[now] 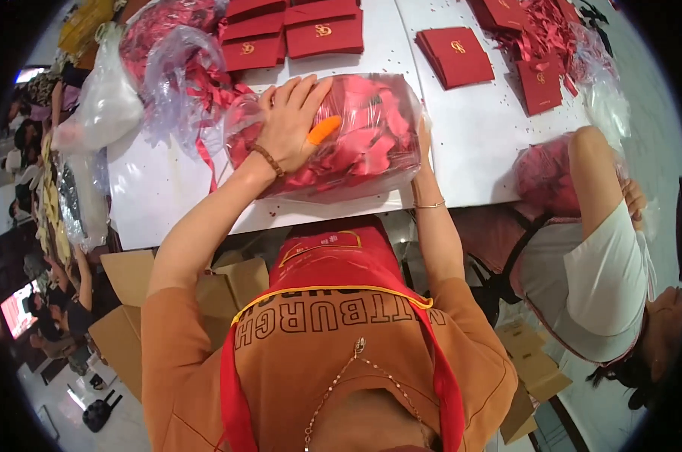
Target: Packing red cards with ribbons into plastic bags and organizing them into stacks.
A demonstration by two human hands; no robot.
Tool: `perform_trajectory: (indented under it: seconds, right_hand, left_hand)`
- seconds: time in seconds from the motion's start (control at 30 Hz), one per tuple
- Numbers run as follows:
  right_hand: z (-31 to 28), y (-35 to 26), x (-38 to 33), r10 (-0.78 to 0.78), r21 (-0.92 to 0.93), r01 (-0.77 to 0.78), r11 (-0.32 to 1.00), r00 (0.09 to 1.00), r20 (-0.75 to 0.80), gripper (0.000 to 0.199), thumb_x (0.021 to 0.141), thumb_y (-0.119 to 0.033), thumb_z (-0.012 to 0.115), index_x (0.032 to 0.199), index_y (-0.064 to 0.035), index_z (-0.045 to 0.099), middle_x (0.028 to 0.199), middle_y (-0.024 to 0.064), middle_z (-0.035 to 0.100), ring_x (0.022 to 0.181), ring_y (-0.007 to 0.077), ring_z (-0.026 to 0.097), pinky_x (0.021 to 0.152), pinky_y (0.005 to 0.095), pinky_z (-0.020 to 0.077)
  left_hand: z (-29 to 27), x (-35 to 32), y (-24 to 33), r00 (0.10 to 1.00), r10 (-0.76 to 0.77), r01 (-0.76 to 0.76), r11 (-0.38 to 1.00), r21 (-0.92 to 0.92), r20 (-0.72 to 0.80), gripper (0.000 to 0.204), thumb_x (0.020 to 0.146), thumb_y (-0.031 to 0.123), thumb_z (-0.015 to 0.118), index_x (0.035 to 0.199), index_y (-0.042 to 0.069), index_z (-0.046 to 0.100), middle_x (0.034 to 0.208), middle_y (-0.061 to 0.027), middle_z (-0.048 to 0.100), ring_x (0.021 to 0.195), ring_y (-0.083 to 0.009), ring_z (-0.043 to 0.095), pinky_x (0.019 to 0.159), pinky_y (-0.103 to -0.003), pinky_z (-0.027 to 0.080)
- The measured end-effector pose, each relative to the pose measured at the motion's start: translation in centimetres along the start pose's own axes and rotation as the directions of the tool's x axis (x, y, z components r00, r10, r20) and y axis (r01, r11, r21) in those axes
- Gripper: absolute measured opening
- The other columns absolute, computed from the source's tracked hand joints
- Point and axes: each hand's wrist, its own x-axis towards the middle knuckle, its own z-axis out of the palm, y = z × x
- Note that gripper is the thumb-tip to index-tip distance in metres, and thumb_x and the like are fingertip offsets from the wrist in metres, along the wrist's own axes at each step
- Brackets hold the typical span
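A clear plastic bag [367, 143] packed with red ribbon pieces lies on the white table [160, 196] in front of me. My left hand [294, 120] rests flat on its upper left part, fingers spread, with an orange finger cot [324, 130] on the thumb. Along the bag's right side is my right hand [425, 143], seen edge-on and stretched out against the plastic. Part of that hand is hidden by the bag. A loose red ribbon [205, 162] trails down just left of the bag.
Stacked red cards or envelopes [322, 34] lie beyond the bag, with another red stack [455, 56] farther right. More bagged ribbons [171, 41] fill the far left. On the right, a co-worker [601, 279] handles another ribbon bag [546, 177]. Cardboard boxes [122, 339] stand below the table.
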Motion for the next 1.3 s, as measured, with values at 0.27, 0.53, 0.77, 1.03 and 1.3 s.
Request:
perform_trajectory:
  seconds: [0.27, 0.53, 0.77, 1.03, 1.3]
  right_hand:
    - [1.2, -2.1, -1.1, 0.112, 0.193, -0.116, 0.974, 0.993, 0.032, 0.024, 0.09, -0.026, 0.046, 0.096, -0.0043, 0.055, 0.084, 0.002, 0.055, 0.074, 0.0084, 0.053, 0.064, 0.0237, 0.0456]
    - [2.1, -2.7, -1.5, 0.125, 0.324, -0.127, 0.937, 0.992, 0.028, 0.026, 0.09, -0.025, 0.045, 0.101, -0.0029, 0.054, 0.088, 0.0038, 0.058, 0.074, 0.0109, 0.056, 0.062, 0.0242, 0.048]
    - [2.1, -3.0, -1.2, 0.188, 0.234, -0.199, 0.952, 0.98, 0.067, 0.035, 0.089, -0.034, 0.047, 0.102, -0.0024, 0.054, 0.086, 0.0036, 0.058, 0.074, 0.0111, 0.057, 0.064, 0.024, 0.0485]
    - [2.1, -2.5, -0.8, 0.136, 0.233, -0.134, 0.963, 0.991, 0.009, 0.037, 0.091, -0.033, 0.041, 0.104, -0.0012, 0.057, 0.083, 0.0041, 0.06, 0.07, 0.0098, 0.056, 0.06, 0.0232, 0.0472]
    - [2.5, -4.0, -2.5, 0.031, 0.07, -0.032, 0.997, 0.999, 0.008, 0.029, 0.089, -0.022, 0.044, 0.103, 0.0009, 0.056, 0.085, 0.0052, 0.06, 0.076, 0.0118, 0.058, 0.063, 0.0244, 0.0493]
  left_hand:
    - [-5.0, -0.7, -4.5, 0.986, 0.02, -0.053, 0.98, 0.194, 0.168, 0.044, 0.088, 0.04, 0.039, 0.124, 0.017, 0.045, 0.124, -0.0083, 0.047, 0.115, -0.025, 0.04, 0.093, -0.043, 0.026]
    - [-2.8, -2.1, -5.8, 0.961, -0.183, 0.19, 0.982, -0.014, 0.206, 0.046, 0.088, 0.043, 0.036, 0.128, 0.02, 0.041, 0.128, -0.01, 0.042, 0.117, -0.0248, 0.039, 0.094, -0.042, 0.026]
    - [-1.1, 3.6, 1.6, 0.901, 0.364, -0.37, 0.929, -0.021, 0.235, 0.053, 0.087, 0.048, 0.036, 0.133, 0.022, 0.034, 0.138, -0.0097, 0.03, 0.126, -0.0261, 0.028, 0.102, -0.045, 0.02]
    - [0.1, 5.5, 2.8, 0.894, 0.287, -0.272, 0.958, -0.091, 0.345, 0.049, 0.087, 0.038, 0.039, 0.132, 0.018, 0.036, 0.14, -0.0094, 0.028, 0.128, -0.0252, 0.025, 0.103, -0.044, 0.017]
    - [1.4, 3.7, 7.4, 0.883, 0.412, -0.38, 0.909, -0.172, 0.224, 0.051, 0.087, 0.042, 0.04, 0.131, 0.014, 0.036, 0.137, -0.0107, 0.032, 0.128, -0.0274, 0.026, 0.105, -0.046, 0.014]
